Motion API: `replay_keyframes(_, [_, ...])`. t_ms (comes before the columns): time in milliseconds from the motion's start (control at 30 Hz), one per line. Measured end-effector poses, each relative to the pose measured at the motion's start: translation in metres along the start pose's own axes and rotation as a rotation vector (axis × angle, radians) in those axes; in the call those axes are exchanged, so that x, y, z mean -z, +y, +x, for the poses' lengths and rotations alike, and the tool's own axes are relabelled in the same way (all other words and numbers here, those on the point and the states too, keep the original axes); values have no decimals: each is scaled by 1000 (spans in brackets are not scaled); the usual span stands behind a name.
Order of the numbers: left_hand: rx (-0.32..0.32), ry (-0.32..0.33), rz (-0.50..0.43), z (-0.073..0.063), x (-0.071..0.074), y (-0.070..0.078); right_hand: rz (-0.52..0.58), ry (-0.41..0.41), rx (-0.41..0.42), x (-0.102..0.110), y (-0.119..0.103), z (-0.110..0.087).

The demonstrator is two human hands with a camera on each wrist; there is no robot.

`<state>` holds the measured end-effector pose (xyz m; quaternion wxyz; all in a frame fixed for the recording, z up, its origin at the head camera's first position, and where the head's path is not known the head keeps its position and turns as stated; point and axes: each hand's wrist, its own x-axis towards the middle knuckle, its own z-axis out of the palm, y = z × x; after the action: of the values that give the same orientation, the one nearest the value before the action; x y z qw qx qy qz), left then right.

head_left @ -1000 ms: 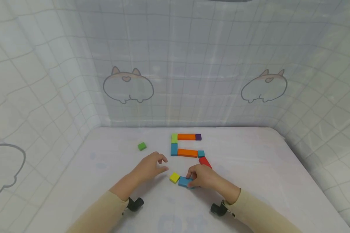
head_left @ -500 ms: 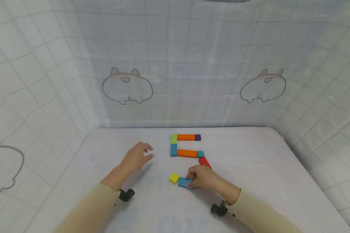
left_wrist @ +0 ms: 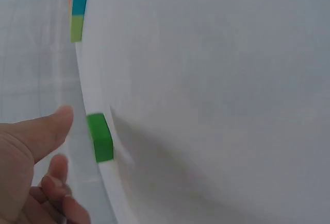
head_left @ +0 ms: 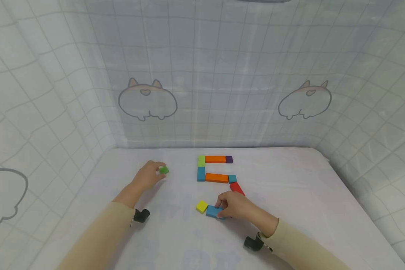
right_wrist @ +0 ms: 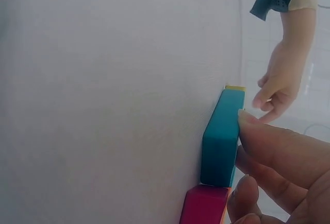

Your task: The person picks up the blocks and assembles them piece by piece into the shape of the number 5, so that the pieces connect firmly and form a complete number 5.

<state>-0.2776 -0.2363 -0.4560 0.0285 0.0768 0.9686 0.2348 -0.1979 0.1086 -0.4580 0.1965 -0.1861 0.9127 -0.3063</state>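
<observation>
At the left of the table, my left hand (head_left: 146, 175) has its thumb and fingertips on either side of a small green block (head_left: 164, 170). The left wrist view shows this green block (left_wrist: 100, 137) with a gap between it and the thumb. My right hand (head_left: 237, 205) pinches a flat blue block (head_left: 213, 211) lying on the table, thumb on its near edge. A yellow block (head_left: 201, 206) sits against its left end. Behind the right hand, partly hidden, slants a red block (head_left: 237, 188); in the right wrist view it meets the end of the blue block (right_wrist: 221, 136).
Farther back, two orange bars (head_left: 216, 178) run sideways from a lime block (head_left: 201, 161) and a second blue block (head_left: 201, 174). Small purple (head_left: 229, 159) and teal blocks (head_left: 232, 179) end the bars. A grid-patterned curtain (head_left: 202, 93) rises behind the white table (head_left: 290, 195).
My left hand has moved left and back from near the yellow block to the green block. The right hand has stayed on the blue block.
</observation>
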Motion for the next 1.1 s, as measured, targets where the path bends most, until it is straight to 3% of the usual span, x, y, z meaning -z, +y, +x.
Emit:
replay_keyframes(267, [-2,-54,32,14,1,-9,-1,0,-6,0,0,0])
replay_keyframes(533, [21,-88,16,17,2,-12,-2,3,4,0,0,0])
replay_keyframes(1100, [45,-87,-34,22,-2,-18,3,-2,2,1,1,0])
